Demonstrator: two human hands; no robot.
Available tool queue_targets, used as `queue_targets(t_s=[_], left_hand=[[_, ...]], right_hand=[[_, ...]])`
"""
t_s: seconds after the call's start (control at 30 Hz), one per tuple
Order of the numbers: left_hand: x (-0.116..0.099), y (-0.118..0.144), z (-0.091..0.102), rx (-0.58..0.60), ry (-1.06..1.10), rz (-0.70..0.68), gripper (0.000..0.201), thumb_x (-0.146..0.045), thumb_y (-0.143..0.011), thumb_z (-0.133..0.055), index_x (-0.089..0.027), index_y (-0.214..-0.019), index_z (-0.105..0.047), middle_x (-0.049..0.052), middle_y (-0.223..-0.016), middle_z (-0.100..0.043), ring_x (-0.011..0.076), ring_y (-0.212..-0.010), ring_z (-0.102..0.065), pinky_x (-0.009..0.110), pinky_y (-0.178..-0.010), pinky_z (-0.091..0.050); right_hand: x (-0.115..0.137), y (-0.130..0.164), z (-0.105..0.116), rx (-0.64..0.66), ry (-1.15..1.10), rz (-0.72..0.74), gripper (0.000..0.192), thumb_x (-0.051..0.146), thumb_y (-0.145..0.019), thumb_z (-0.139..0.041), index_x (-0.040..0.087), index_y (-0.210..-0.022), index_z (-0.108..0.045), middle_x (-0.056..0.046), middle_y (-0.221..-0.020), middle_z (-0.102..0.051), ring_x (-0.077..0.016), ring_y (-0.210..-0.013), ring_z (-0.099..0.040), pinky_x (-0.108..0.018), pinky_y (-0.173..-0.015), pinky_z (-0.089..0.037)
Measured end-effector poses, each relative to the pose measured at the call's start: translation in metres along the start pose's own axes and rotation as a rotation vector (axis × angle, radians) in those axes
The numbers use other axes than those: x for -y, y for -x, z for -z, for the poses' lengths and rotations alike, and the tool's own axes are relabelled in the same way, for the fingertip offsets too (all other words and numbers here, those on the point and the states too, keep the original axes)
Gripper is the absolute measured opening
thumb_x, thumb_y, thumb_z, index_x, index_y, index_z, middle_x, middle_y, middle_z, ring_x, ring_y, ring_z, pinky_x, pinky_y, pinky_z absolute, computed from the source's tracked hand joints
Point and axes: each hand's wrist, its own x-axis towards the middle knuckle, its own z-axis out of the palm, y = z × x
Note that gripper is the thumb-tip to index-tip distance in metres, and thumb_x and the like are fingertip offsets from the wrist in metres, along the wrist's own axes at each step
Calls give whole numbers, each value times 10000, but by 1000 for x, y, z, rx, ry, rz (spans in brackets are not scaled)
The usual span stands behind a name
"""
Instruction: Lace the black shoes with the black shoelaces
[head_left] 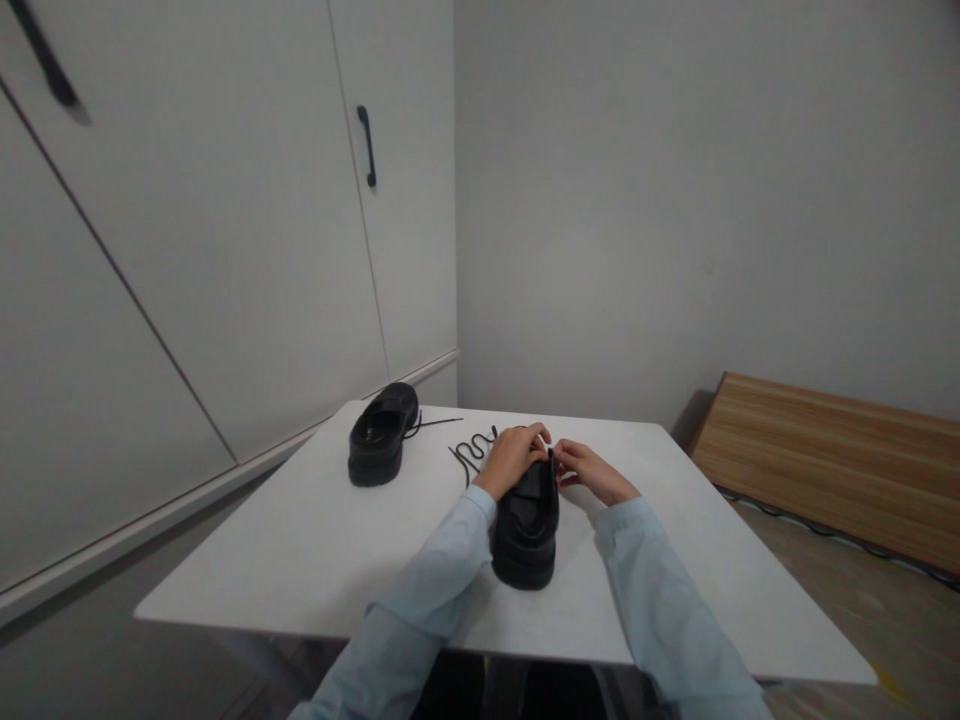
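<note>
A black lace-up shoe (525, 548) stands on the white table (315, 560), its heel toward me and its opening facing up. Over its front part lies my left hand (513, 456), with curled fingers gripping the upper near the eyelets. My right hand (589, 470) is at the shoe's right side, fingertips pinched together against the raised eyelet flap (553, 468); whatever is between them is too small to make out. A loose black shoelace (471, 449) lies in wavy bends left of my left hand. The shoe's toe is mostly hidden behind my left hand.
A second black shoe (379, 438) stands at the table's far left, a lace (441, 422) trailing from it to the right. White cabinets (225, 200) with dark handles line the left. A wooden board (825, 460) leans by the grey wall (675, 200), with a cable along the floor.
</note>
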Motion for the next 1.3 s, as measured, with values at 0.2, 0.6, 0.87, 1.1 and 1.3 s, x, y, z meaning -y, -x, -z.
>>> queue_targets(t_s=[0.2,0.6,0.87,1.1,1.3], left_hand=[[4,-1,-4,-25,230,52,297,-122,-706,-655,-203,-985,-597,-19,-766,-700,134,-771,-653,240,-790,-458],[33,5,28,-301,-72,591,290,-400,-889,-422,-188,-951,-610,78,-851,-705,197,-830,-658,299,-748,-470],[65,31,55,71,-505,928,382,-353,-804,-527,-97,-1074,-613,238,-1148,-606,345,-1078,-578,401,-821,-460],[65,31,52,87,-490,915,327,-210,-785,-528,-101,-1079,-620,247,-1140,-606,336,-1074,-585,389,-819,-462],[71,32,50,56,-438,919,372,-247,-703,-644,-119,-1051,-623,247,-1129,-613,355,-1058,-588,404,-813,-464]], right_hand=[[-2,-1,0,-8,26,44,359,505,-705,-641,189,-665,-475,28,-629,-572,-116,-573,-553,-252,-552,-452],[-10,-9,6,-139,14,35,352,489,-701,-647,188,-649,-472,5,-692,-585,-109,-562,-558,-252,-532,-459],[-14,-13,11,-258,7,82,395,535,-656,-651,188,-636,-465,-3,-680,-584,-116,-555,-560,-246,-494,-451],[-10,-13,12,-426,-32,177,410,572,-655,-629,194,-649,-471,-13,-696,-591,-116,-549,-547,-271,-520,-472],[-3,-12,14,-580,-107,319,404,589,-690,-596,203,-679,-477,-18,-726,-585,-119,-570,-540,-281,-537,-479]])
